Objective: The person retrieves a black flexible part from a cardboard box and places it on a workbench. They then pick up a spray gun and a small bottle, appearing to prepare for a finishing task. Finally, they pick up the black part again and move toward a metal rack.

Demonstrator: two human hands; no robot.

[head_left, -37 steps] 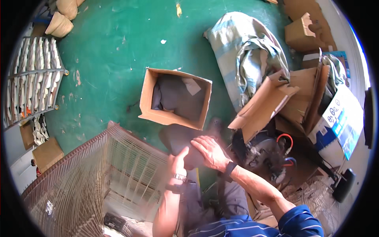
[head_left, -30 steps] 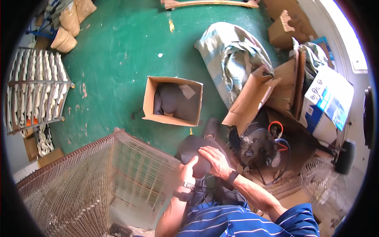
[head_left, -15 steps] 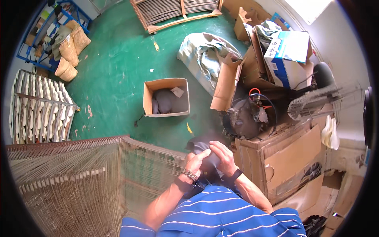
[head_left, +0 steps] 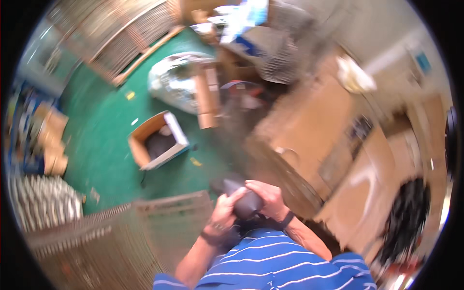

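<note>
Both my hands hold a dark grey rounded object (head_left: 241, 200) close to my chest, above my blue striped shirt. My left hand (head_left: 223, 213) grips its left and lower side, a watch or band on that wrist. My right hand (head_left: 267, 198) wraps over its top and right side, a dark band on the wrist. The picture is motion-blurred, so I cannot tell what kind of object it is.
An open cardboard box (head_left: 155, 140) with dark contents lies on the green floor (head_left: 106, 121). A wire mesh cage (head_left: 121, 237) stands at lower left. Large cardboard boxes (head_left: 314, 130) rise at right. A crumpled sack (head_left: 176, 84) and stacked racks (head_left: 43, 205) lie around.
The view has swung sharply right and blurred. My hands have lifted the dark grey object up from the floor clutter and drawn it close to my chest.
</note>
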